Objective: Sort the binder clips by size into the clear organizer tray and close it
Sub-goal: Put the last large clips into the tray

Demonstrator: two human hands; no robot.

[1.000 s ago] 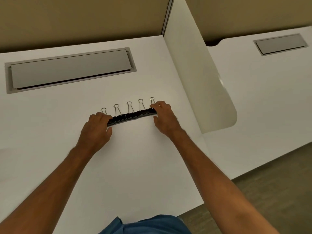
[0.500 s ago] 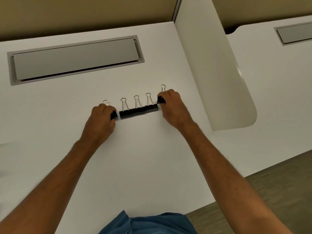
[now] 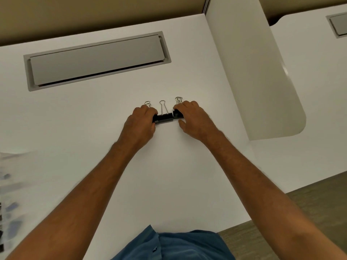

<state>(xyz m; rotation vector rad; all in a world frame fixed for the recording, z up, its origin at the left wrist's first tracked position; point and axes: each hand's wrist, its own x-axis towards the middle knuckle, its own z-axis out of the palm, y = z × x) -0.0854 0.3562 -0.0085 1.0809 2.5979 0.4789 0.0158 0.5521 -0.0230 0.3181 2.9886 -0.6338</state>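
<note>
I see a short row of black binder clips (image 3: 164,117) lying on the white desk (image 3: 169,175), silver handles pointing away from me. The left hand (image 3: 139,124) grips the row's left end, the right hand (image 3: 195,121) pinches the right end (clip counts under the fingers are hidden). A blurred clear shape (image 3: 11,194) sits at far left.

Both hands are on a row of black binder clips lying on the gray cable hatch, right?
No. In the head view the clips lie on the white desk, nearer than the gray hatch. The left hand and right hand do hold the row's ends.
</note>
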